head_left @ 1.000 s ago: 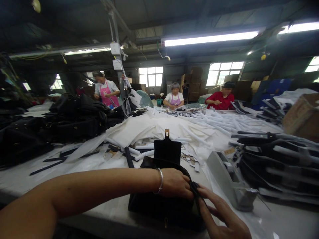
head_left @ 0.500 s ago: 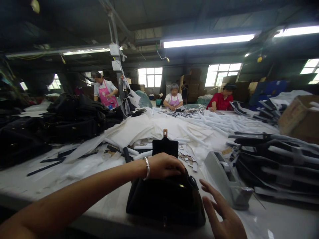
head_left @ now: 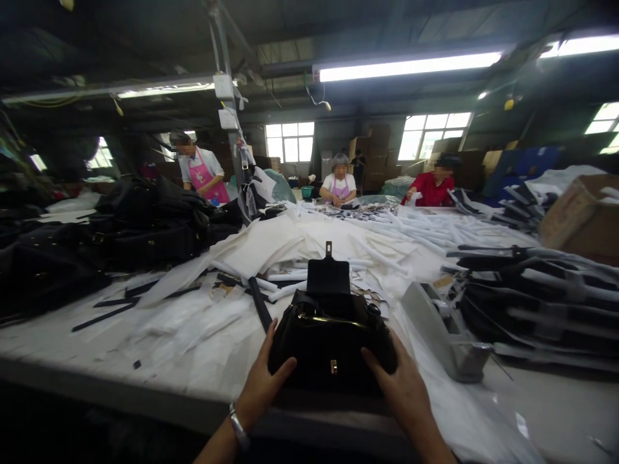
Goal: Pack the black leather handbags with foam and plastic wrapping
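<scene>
Nearest of all, the left hand (head_left: 264,380), silver bracelet (head_left: 238,425) on its wrist, cups the left end of the black bag (head_left: 309,361), and the right hand (head_left: 403,380) mirrors it at the other end! Each thumb lies on the bag's front, fingers round the side, the bag gripped between; squeezing from both ends looks like a way to keep it square and steady. The bag sits at the near edge of the white table (head_left: 541,396), its lock (head_left: 333,367) facing the wearer. On its top runs the gold zip (head_left: 333,320), and behind that the flap (head_left: 327,277) stands up, leaving zip and lock uncovered. Just right of the bag, a grey tape dispenser (head_left: 447,345), perhaps parked there for easy reach; beyond it, a stack of black pieces (head_left: 522,316). Behind the bag, white sheets (head_left: 285,241) heap up; far left of it, more black bags (head_left: 145,222). And farthest, beyond the bag and heap, three co-workers (head_left: 340,187) bend over their own work
</scene>
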The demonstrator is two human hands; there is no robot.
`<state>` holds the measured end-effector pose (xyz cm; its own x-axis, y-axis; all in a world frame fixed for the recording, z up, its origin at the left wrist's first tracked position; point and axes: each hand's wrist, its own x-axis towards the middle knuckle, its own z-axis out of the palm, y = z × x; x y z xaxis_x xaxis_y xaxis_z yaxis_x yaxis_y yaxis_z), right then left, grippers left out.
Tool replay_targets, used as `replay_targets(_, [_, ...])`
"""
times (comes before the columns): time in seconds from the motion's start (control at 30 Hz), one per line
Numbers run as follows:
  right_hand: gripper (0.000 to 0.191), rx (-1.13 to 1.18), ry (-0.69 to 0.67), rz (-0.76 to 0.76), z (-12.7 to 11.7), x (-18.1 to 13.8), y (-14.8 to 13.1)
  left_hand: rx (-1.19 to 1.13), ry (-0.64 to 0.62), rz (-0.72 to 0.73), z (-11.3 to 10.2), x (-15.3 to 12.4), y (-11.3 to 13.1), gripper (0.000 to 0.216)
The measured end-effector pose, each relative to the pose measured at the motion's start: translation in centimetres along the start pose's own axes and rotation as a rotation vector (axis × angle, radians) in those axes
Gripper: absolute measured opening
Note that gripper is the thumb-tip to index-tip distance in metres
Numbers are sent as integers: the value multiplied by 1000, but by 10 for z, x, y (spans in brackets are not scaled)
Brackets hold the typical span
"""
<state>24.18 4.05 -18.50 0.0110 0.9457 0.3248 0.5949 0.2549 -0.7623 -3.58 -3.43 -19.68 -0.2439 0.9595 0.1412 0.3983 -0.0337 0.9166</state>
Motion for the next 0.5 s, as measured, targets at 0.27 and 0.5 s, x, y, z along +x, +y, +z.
replay_targets(0.27, [65, 16, 54, -41, 9, -27, 20, 31, 115, 123, 1, -15, -31, 84])
replay_targets(0.5, [76, 100, -41, -140, 17, -37, 33, 19, 18, 178, -19, -8, -42, 87])
